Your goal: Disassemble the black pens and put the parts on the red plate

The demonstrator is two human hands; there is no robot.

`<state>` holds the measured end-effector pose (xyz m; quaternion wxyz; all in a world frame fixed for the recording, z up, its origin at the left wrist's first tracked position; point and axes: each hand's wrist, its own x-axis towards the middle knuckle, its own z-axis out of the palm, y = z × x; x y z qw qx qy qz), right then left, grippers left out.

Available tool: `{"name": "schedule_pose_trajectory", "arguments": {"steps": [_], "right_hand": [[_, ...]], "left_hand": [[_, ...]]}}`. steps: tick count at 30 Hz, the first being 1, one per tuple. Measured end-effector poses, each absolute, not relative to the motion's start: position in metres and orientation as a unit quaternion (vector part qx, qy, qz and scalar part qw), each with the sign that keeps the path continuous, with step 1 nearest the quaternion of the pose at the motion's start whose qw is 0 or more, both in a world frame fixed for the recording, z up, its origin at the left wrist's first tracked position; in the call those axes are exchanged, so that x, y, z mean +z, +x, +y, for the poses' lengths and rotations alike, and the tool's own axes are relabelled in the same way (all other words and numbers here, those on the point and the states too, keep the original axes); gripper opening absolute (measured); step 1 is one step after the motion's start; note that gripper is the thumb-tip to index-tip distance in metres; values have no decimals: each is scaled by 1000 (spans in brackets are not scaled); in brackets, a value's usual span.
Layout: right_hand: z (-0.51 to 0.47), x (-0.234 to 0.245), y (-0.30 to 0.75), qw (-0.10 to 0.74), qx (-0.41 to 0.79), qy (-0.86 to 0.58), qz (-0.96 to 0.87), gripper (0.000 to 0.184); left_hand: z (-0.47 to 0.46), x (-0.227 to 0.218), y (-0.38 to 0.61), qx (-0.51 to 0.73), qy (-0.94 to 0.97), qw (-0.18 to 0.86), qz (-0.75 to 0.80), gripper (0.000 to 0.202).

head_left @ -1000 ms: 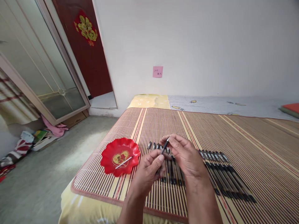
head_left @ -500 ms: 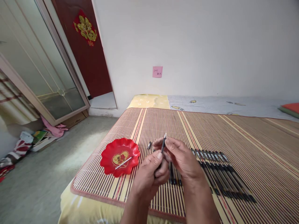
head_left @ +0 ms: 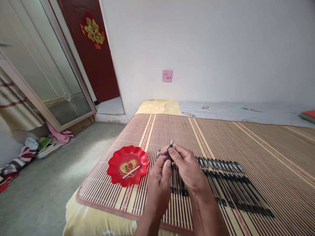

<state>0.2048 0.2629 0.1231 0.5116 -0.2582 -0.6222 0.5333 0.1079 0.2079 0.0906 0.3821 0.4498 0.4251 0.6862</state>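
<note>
Both hands meet over the mat around a black pen (head_left: 171, 144), its silver tip pointing up and away from me. My left hand (head_left: 159, 175) is closed around the lower part, which its fingers hide. My right hand (head_left: 188, 168) pinches the pen just below the tip with thumb and fingers. Just beyond my left fingers lies a dark pen cap (head_left: 158, 153), partly covered. Several black pens (head_left: 174, 178) lie under and between my hands. To the left, a red scalloped plate (head_left: 114, 165) holds a thin white pen refill (head_left: 131, 171).
A row of several capped-looking black pens (head_left: 236, 186) lies right of my hands, with loose caps (head_left: 221, 164) lined up above it. The striped bamboo mat (head_left: 169, 126) covers the bed. A pink note (head_left: 167, 76) sticks to the wall.
My left hand has shifted its grip higher on the pen, closer to the right fingers. Less of the pen shows now, and the view has turned slightly left.
</note>
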Motion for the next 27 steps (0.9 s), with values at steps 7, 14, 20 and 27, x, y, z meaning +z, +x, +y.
{"name": "schedule_pose_trajectory", "arguments": {"steps": [7,14,20,27], "right_hand": [[257,126,195,516,517,-273,-626,30],[285,104,212,542,473,-364,-592,30],[327,88,194,282,228,-538,-761,27],[357,59,131,106,139,-601,-780,16]], "left_hand": [[207,87,110,655,502,231,515,29],[209,104,49,724,384,383,426,31],[207,103,13,722,371,427,399,32],[211,97,9,712,337,496,366,36]]}}
